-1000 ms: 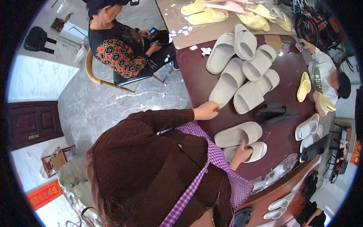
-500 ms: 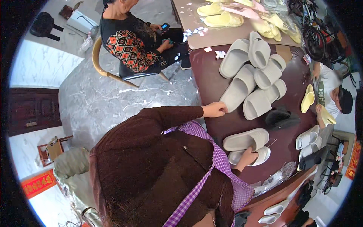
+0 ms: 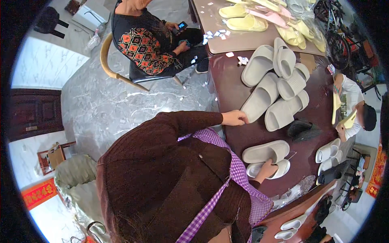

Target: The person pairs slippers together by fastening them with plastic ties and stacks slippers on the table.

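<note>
My left hand (image 3: 235,118) has its fingers closed at the near end of a grey slipper (image 3: 256,103), which lies at the edge of a pile. The other grey slippers of the pile (image 3: 279,115) overlap beyond it. Lower down, my right hand (image 3: 267,169) grips a white slipper (image 3: 280,171) around its strap; part of the slipper is hidden under the fingers. Beside it, almost touching, lies a single grey slipper (image 3: 264,152). A black slipper (image 3: 303,129) sits between the pile and this pair.
The dark red table (image 3: 239,133) carries more white slippers (image 3: 327,150) at its far edge and yellow slippers (image 3: 247,22) at the top. Crumpled clear plastic (image 3: 298,192) lies near my right arm. Across, a person (image 3: 351,106) holds yellow slippers; another person sits at the upper left.
My hands keep their holds, with little movement of the slippers. The person across has lifted the yellow slipper from the table and holds one in each hand. The whole view has shifted slightly.
</note>
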`<state>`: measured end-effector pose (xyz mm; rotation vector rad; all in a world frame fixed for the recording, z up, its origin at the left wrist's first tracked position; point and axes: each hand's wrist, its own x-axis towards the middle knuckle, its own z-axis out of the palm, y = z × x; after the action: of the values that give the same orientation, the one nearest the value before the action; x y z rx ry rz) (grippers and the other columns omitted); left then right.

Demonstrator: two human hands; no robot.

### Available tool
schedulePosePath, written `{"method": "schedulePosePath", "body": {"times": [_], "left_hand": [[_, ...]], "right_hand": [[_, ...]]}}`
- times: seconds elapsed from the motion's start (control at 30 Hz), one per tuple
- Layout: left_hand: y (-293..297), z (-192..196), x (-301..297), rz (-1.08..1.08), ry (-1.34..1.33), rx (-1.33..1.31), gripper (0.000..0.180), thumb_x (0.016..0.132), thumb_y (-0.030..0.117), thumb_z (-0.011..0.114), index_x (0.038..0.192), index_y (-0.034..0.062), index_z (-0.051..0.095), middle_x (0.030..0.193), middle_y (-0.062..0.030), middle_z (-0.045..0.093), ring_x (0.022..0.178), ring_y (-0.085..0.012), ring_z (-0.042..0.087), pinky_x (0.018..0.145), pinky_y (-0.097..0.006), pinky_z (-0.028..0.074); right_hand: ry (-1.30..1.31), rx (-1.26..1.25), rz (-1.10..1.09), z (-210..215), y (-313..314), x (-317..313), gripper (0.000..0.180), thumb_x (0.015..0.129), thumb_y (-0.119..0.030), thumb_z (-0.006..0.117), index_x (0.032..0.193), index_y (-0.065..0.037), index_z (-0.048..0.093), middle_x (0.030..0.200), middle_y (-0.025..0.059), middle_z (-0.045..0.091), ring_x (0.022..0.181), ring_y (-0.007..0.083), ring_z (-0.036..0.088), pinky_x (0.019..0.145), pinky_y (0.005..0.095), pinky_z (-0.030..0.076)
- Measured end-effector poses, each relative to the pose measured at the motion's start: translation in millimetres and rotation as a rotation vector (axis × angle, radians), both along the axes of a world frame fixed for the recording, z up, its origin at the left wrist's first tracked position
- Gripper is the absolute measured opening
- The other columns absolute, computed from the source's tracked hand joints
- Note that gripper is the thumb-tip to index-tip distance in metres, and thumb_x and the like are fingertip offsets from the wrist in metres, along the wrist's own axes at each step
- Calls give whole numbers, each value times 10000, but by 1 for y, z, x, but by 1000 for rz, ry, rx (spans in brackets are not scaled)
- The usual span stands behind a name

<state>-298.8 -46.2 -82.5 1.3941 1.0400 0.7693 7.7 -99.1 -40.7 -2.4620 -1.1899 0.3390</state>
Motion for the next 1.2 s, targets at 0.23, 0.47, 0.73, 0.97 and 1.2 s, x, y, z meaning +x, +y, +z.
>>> {"method": "schedulePosePath", "body": {"times": [0.23,0.47,0.73,0.97,1.2], "left_hand": [[2,1,-2,-33,-4,-5,213,802,101,550,990,20,608,949,-106,626,897,-201,596,802,-319,460],[1,2,-3,-8,-42,-15,197,786,86,561,964,22,615,907,-92,630,857,-180,594,771,-310,464],[1,-1,-3,-22,-48,-28,202,800,91,555,982,26,611,927,-89,631,877,-177,594,791,-307,462],[-2,-6,-1,33,-119,9,183,759,60,575,930,19,626,875,-83,634,827,-163,590,755,-299,466],[0,-9,-4,16,-142,-1,197,754,58,569,939,20,627,872,-83,643,838,-162,594,760,-300,469]], "right_hand": [[0,-8,-8,-2,1,1,489,734,-287,558,909,167,508,873,320,573,802,445,567,746,464,435],[15,16,21,2,0,-2,498,737,-294,551,908,171,505,876,327,571,800,444,569,747,467,435],[25,-50,-8,-7,1,6,464,789,-301,572,949,126,487,915,305,568,837,439,560,761,475,426],[7,-29,35,-11,-2,12,485,771,-294,548,939,157,486,901,316,566,827,440,561,761,468,429],[-4,-29,56,-15,-2,14,494,771,-291,543,950,164,474,907,322,559,832,442,557,754,476,431]]}}
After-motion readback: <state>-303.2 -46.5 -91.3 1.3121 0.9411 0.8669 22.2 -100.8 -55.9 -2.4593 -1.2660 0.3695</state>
